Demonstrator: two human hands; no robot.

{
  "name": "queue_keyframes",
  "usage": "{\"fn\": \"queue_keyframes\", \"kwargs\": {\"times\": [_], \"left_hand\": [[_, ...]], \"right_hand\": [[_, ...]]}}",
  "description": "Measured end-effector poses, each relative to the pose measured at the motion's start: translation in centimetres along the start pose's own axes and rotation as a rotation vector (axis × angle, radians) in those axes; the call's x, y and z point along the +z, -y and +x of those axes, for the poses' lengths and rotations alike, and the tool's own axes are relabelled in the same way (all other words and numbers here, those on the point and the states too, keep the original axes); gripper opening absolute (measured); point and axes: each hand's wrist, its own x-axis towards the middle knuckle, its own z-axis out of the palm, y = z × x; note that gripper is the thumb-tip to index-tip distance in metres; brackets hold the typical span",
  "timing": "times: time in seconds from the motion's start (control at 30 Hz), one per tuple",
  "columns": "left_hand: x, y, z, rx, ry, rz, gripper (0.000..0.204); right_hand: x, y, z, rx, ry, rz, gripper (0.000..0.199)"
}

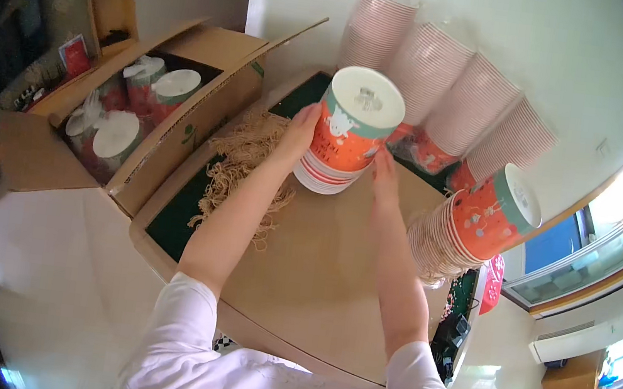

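Observation:
A short stack of upside-down paper buckets (pixel 347 138) is between my hands over the cardboard-coloured tabletop sheet. The top bucket is orange with a green band, a white animal print and a white base; pale rims show below it. My left hand (pixel 301 137) grips the stack's left side. Against its right side rest the fingers of my right hand (pixel 385 179), partly hidden by the bucket. A heap of tan twisted cords (pixel 241 163) lies left of the stack. To the right stands another upside-down bucket stack (pixel 483 219), with tan cord loops around its lower rims.
Several tall bucket stacks in clear plastic (pixel 429 73) stand along the wall. An open cardboard box (pixel 180 128) at left holds plastic-wrapped buckets (pixel 116 136). A tan sheet (pixel 309 280) covers part of the green tabletop. Beyond the right edge sits a red plastic item (pixel 492 287).

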Motion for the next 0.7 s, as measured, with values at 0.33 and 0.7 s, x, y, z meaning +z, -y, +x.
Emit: {"fn": "queue_keyframes", "kwargs": {"times": [0.33, 0.7], "left_hand": [[1.1, -9.9, -4.0, 0.182, -0.026, -0.220, 0.047], [-3.0, -5.5, -20.3, -0.141, 0.508, -0.181, 0.086]], "right_hand": [[0.4, 12.0, -5.3, -0.314, -0.013, 0.250, 0.033], [-4.5, 9.0, -20.7, -0.927, -0.022, -0.431, 0.013]]}}
